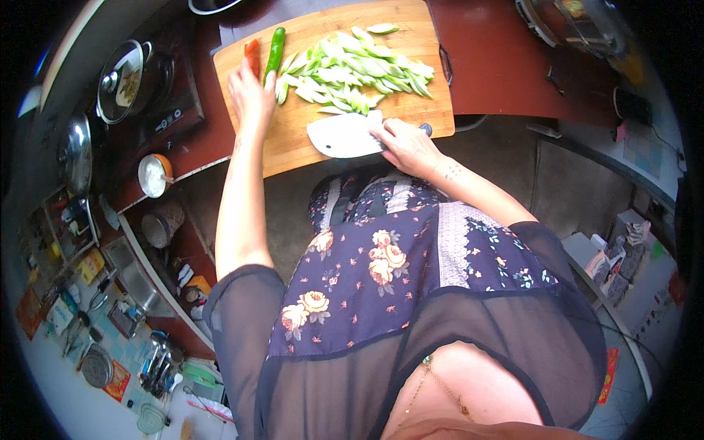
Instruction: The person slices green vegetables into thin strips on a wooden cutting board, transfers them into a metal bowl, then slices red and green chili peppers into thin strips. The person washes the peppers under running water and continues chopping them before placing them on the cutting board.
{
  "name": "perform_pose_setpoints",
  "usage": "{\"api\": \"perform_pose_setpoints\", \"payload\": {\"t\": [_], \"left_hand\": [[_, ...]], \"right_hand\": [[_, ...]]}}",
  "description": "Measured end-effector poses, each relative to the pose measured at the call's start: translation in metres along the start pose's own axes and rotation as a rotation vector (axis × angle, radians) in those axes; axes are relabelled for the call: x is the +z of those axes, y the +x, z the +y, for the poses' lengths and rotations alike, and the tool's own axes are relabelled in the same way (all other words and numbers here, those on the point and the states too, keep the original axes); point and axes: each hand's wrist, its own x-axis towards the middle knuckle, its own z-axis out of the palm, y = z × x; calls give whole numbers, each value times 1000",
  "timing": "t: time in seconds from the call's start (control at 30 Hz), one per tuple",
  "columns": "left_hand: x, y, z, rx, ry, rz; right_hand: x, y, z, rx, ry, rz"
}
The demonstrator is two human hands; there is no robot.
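Observation:
A wooden cutting board lies before me on the dark red counter. My left hand is at its left side, fingers at the near end of a red pepper and thumb by the lower end of a long green pepper. Whether it grips either pepper I cannot tell. A heap of pale green slanted vegetable slices covers the board's middle. My right hand holds a broad cleaver by its dark handle, the bright blade flat near the board's front edge, pointing left.
An induction cooker with a glass-lidded pan stands left of the board. A small bowl of white stuff sits near the counter's left front edge. A sink lies farther left. A glass-lidded appliance is at the upper right.

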Motion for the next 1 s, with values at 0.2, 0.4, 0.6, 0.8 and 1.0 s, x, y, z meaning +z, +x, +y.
{"api": "perform_pose_setpoints", "payload": {"t": [0.2,0.4,0.6,0.8,1.0], "left_hand": [[-5,-72,-21,5,-24,35],[-12,-125,-33,-127,-22,20],[-28,-193,-20,-286,-206,233],[14,-287,14,-734,-547,1],[90,-321,51,-1037,-1226,-387]], "right_hand": [[-35,-39,10,206,266,152],[-63,-9,110,705,747,432],[-64,59,218,768,756,268],[-26,115,220,601,52,91],[-24,110,177,444,-176,161]]}}
